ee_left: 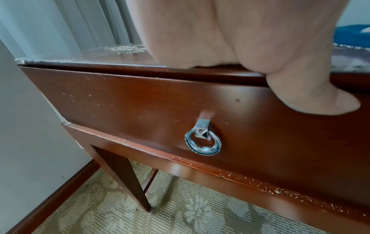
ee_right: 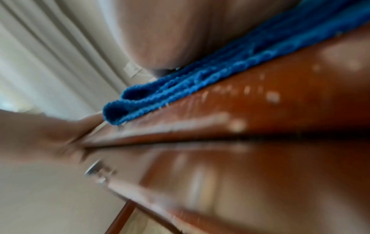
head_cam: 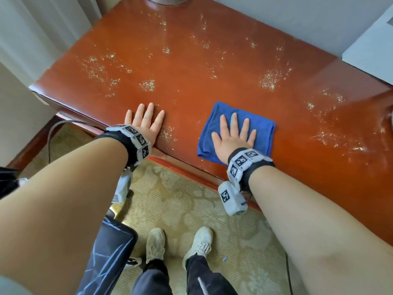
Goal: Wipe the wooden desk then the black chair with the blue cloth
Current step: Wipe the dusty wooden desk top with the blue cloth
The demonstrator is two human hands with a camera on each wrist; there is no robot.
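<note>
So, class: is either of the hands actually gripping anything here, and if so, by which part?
Nothing is gripped. The right hand presses flat on the middle of the blue cloth; the left hand lies flat on the wooden desk.

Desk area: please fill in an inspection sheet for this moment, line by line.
Surface: wooden desk glossy, strewn with pale crumbs in many patches.
Job's things: blue cloth folded, flat near the front edge; black chair at lower left, only partly in view.
Clutter: round grey base at the far edge; white object at the far right.
Hands: left hand flat on the bare desk; right hand flat on the cloth.
Cables: dark cable hanging left of the desk.
Surroundings: patterned carpet, curtain, drawer ring pull.
</note>
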